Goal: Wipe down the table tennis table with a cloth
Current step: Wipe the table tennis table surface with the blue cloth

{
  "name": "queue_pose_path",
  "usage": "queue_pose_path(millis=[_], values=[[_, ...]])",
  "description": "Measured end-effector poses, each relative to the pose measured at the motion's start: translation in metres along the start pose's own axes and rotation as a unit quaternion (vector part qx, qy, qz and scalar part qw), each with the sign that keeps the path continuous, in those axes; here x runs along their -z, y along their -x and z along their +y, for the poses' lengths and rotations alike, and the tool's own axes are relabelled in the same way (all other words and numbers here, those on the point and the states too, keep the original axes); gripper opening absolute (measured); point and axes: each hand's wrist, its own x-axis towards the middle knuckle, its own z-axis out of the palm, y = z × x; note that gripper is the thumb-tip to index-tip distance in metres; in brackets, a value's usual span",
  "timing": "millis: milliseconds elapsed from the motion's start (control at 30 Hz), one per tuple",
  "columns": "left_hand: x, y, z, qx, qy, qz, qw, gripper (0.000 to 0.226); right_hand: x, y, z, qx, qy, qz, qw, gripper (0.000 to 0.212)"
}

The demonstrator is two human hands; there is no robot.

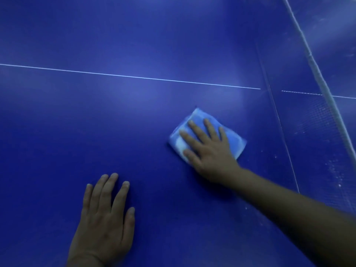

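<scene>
- The right hand (pixel 209 149) lies flat on a folded light-blue cloth (pixel 236 140), fingers (pixel 194 128) straight and spread, pressing it onto the blue worktop (pixel 134 116) rather than gripping it
- The cloth sits on the near side of the white centre line (pixel 134 77), not far from the net (pixel 316 120) on the right
- The left hand (pixel 105 222) rests palm-down on the bare surface nearer the person, fingers straight, holding nothing; it looks like a brace
- White specks (pixel 335 170) show close to the net, so that strip seems unwiped
- The wiping looks to be mid-way: the stretch around the cloth reads clean, but the area past the line and the far half beyond the net appear left to do
</scene>
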Motion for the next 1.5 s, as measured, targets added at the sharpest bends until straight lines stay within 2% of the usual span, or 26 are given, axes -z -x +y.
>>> queue_pose_path(millis=[33,167,200,267,300,367,400,433,467,533,567,600,667,733,767,833,900,967,1033,1133,1200,1300,1367,1400,1433,1500], values=[[0.0,-0.001,0.001,-0.001,0.0,0.001,1.0,0.074,0.007,-0.018,0.021,-0.012,0.009,0.009,1.0,0.061],[0.002,-0.002,0.002,-0.001,-0.017,-0.009,1.0,0.065,0.036,-0.092,0.096,-0.2,-0.01,0.015,0.98,0.055],[0.002,-0.001,0.003,-0.001,-0.018,-0.011,1.0,0.063,0.034,-0.092,0.095,-0.201,-0.012,0.017,0.979,0.055],[0.003,0.001,0.003,0.0,-0.016,-0.016,1.0,0.061,0.021,-0.065,0.073,-0.097,0.022,0.021,0.995,0.059],[0.003,0.001,0.004,0.001,-0.012,-0.019,1.0,0.06,0.013,-0.04,0.058,0.005,0.032,0.02,0.999,0.059],[0.005,0.001,0.005,0.006,-0.004,-0.022,1.0,0.06,0.002,0.008,0.04,0.22,0.043,-0.013,0.974,0.057],[0.006,0.0,0.005,0.009,-0.002,-0.023,1.0,0.059,0.004,0.013,0.043,0.277,0.061,-0.028,0.958,0.056],[0.006,0.0,0.006,0.013,-0.001,-0.025,1.0,0.059,0.009,0.005,0.05,0.282,0.07,-0.028,0.957,0.058],[0.007,0.0,0.006,0.016,0.0,-0.027,1.0,0.059,0.016,-0.013,0.057,0.226,0.064,-0.01,0.972,0.059],[0.008,0.0,0.007,0.019,0.001,-0.028,0.999,0.059,0.03,-0.06,0.064,0.033,0.016,0.004,0.999,0.055],[0.008,0.0,0.008,0.019,0.003,-0.028,0.999,0.059,0.034,-0.078,0.06,-0.019,-0.006,-0.009,1.0,0.053],[0.008,0.0,0.008,0.021,0.005,-0.029,0.999,0.059,0.035,-0.086,0.048,-0.019,-0.003,-0.019,1.0,0.052],[0.008,0.0,0.008,0.026,0.01,-0.029,0.999,0.059,0.02,-0.067,0.017,0.135,0.031,0.012,0.99,0.053],[0.008,0.001,0.006,0.022,0.009,-0.023,0.999,0.059,0.0,-0.009,-0.012,0.38,0.045,0.006,0.924,0.052],[0.008,0.002,0.006,0.02,0.007,-0.019,1.0,0.059,-0.006,0.02,-0.015,0.462,0.039,-0.024,0.885,0.05],[0.007,0.001,0.006,0.017,0.006,-0.019,1.0,0.059,0.002,0.029,0.008,0.508,0.057,-0.059,0.858,0.05],[0.007,0.001,0.007,0.022,0.01,-0.023,0.999,0.06,0.018,-0.01,0.049,0.382,0.086,-0.019,0.92,0.055],[0.007,0.002,0.007,0.025,0.01,-0.029,0.999,0.06,0.039,-0.051,0.091,0.156,0.07,0.002,0.985,0.062],[0.007,0.001,0.009,0.023,0.015,-0.027,0.999,0.06,0.049,-0.067,0.119,-0.004,0.027,0.012,1.0,0.063],[0.007,0.001,0.008,0.021,0.015,-0.026,0.999,0.06,0.037,-0.038,0.106,0.023,0.061,-0.008,0.998,0.069],[0.007,0.002,0.007,0.021,0.019,-0.026,0.999,0.06,0.023,0.022,0.086,0.146,0.091,-0.025,0.985,0.065],[0.007,0.003,0.006,0.018,0.021,-0.028,0.999,0.059,0.001,0.123,0.062,0.362,0.068,-0.051,0.928,0.053],[0.008,0.002,0.006,0.016,0.018,-0.03,0.999,0.06,0.01,0.113,0.073,0.405,0.08,-0.075,0.908,0.053],[0.008,0.001,0.006,0.018,0.019,-0.032,0.999,0.06,0.015,0.088,0.078,0.372,0.089,-0.043,0.923,0.056],[0.008,0.0,0.007,0.022,0.021,-0.034,0.999,0.061,0.021,0.059,0.08,0.285,0.079,-0.012,0.955,0.059],[0.009,0.001,0.007,0.028,0.027,-0.035,0.999,0.062,0.03,0.002,0.082,0.038,0.018,0.017,0.999,0.057]])
